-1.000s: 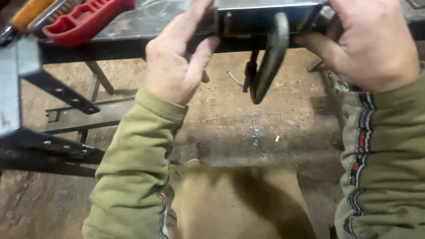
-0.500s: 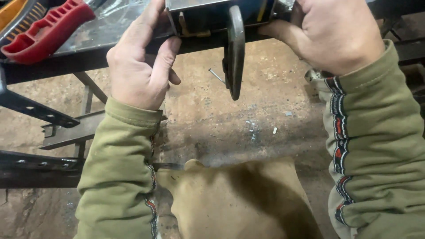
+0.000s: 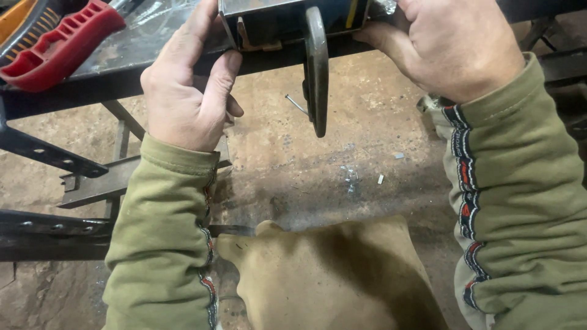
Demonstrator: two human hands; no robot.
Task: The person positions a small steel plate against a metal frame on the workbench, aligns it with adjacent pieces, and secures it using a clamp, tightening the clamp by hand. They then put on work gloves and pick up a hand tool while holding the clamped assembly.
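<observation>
The square steel tube (image 3: 287,18) sits at the near edge of my metal bench (image 3: 140,46), a dark C-clamp (image 3: 317,73) hanging below it into open air. My left hand (image 3: 183,91) pinches the tube's open end, fingers closed on it; my right hand (image 3: 452,46) wraps its other side. A red-handled tool (image 3: 58,43) lies far left. Below, bare dirt floor (image 3: 342,153).

A red handle (image 3: 55,46) lies on the dark table (image 3: 134,52); small shiny bits (image 3: 351,177) sit on the dirt floor (image 3: 367,122); a tan apron (image 3: 330,275) hangs low.
</observation>
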